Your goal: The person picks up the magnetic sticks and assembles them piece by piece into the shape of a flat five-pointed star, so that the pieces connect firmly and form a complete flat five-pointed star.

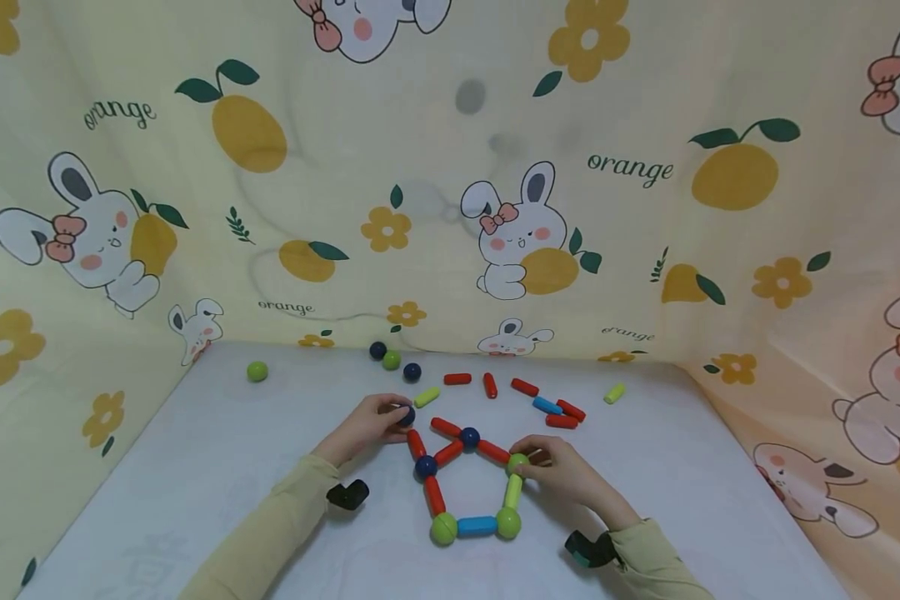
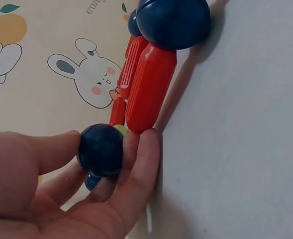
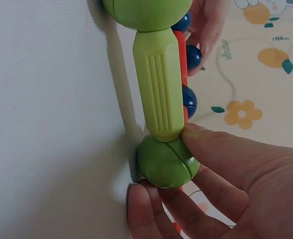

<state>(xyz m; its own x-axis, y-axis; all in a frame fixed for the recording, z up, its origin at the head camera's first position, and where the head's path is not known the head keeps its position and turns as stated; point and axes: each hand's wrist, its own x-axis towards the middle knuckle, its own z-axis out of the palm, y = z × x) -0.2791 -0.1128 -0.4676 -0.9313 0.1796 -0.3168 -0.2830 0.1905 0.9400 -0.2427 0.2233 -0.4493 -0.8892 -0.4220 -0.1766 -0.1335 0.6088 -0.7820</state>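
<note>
A ring of balls and rods lies on the white table, with two red rods jutting out at its top. My left hand [image 1: 367, 427] pinches a dark blue ball [image 2: 100, 150] between thumb and fingers. A fingertip sits at the free end of a jutting red rod [image 2: 151, 89], whose other end joins a dark blue ball [image 1: 425, 467]. On the ring's right side my right hand [image 1: 562, 473] grips a green ball [image 3: 167, 162], from which a light green rod [image 3: 158, 84] runs to another green ball [image 1: 508, 522]. A blue rod [image 1: 477, 526] forms the near side.
Behind the ring lie loose red rods [image 1: 457, 379], a blue rod [image 1: 547, 406] and light green rods [image 1: 427, 397]. Loose dark blue balls [image 1: 412, 372] and green balls [image 1: 257, 372] sit farther back. A patterned cloth [image 1: 435, 167] hangs behind the table.
</note>
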